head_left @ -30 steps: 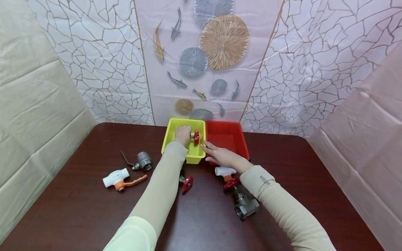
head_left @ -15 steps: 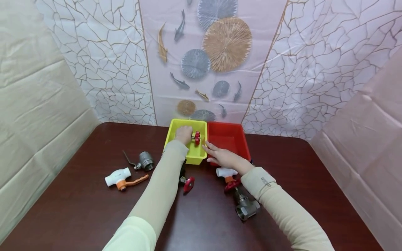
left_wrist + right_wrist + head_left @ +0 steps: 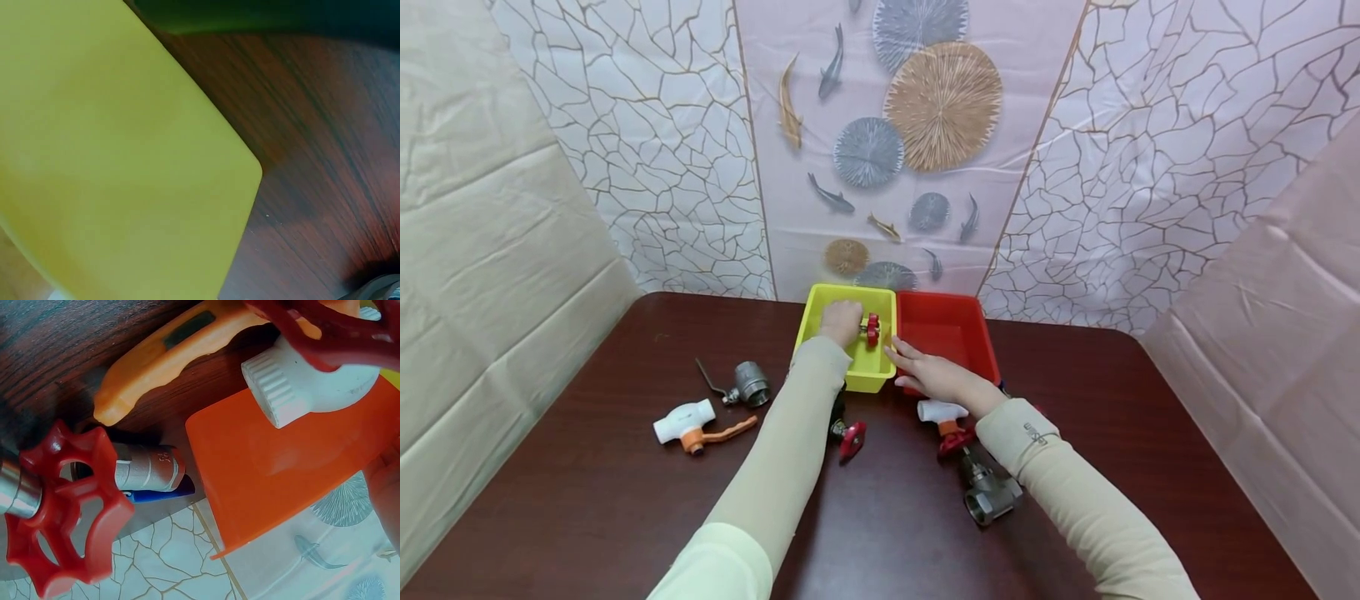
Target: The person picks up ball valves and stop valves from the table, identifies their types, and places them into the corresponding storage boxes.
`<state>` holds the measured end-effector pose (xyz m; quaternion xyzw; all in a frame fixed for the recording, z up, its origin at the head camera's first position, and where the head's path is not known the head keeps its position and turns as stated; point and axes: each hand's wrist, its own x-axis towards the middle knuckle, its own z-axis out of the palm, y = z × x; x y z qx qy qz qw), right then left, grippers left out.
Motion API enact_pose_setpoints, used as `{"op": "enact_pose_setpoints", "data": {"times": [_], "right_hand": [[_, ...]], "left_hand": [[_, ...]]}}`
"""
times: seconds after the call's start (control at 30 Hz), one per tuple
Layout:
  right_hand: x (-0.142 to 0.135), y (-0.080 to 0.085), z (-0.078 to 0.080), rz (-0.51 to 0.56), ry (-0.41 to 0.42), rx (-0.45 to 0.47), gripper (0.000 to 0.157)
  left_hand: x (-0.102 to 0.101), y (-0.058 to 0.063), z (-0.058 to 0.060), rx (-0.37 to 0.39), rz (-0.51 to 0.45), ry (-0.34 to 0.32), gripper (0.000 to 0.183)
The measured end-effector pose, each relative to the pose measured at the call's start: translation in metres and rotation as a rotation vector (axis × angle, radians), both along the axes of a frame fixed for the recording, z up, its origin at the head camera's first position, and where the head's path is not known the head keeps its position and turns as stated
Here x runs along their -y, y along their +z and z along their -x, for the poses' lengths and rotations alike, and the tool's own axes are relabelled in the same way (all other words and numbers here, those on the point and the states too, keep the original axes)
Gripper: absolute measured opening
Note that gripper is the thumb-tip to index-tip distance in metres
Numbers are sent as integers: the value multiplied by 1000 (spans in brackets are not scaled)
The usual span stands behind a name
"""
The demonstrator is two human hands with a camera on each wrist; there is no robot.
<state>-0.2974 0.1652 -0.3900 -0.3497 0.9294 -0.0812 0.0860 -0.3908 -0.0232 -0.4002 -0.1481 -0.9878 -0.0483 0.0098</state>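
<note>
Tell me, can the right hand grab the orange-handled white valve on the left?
Probably not easily: the left forearm stretches between the right hand and that white ball valve, so reaching across looks awkward.

The left hand (image 3: 841,321) covers the body of the red-wheeled valve (image 3: 872,330) in the yellow bin (image 3: 867,384); its fingertips are hidden, though it seems to grip there. The left sleeve (image 3: 775,458) hides part of a second, nearer valve (image 3: 852,439). In the left wrist view, one dark green shape (image 3: 262,15) is blurred and cut off. The right wrist view cuts the right hand (image 3: 384,481). Lettering (image 3: 1035,433) on the right sleeve (image 3: 1090,487) is too small to read.
</note>
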Motion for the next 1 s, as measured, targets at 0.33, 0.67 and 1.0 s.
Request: {"op": "enact_pose_setpoints", "data": {"times": [0.33, 0.67, 1.0], "right_hand": [[1, 1, -1, 29, -18, 28, 62], [1, 1, 0, 3, -20, 20, 63], [1, 1, 0, 17, -15, 15, 64]], "left_hand": [[-4, 3, -8, -38, 2, -5, 14], [2, 3, -8, -60, 9, -44, 14], [13, 12, -10, 7, -32, -61, 18]]}}
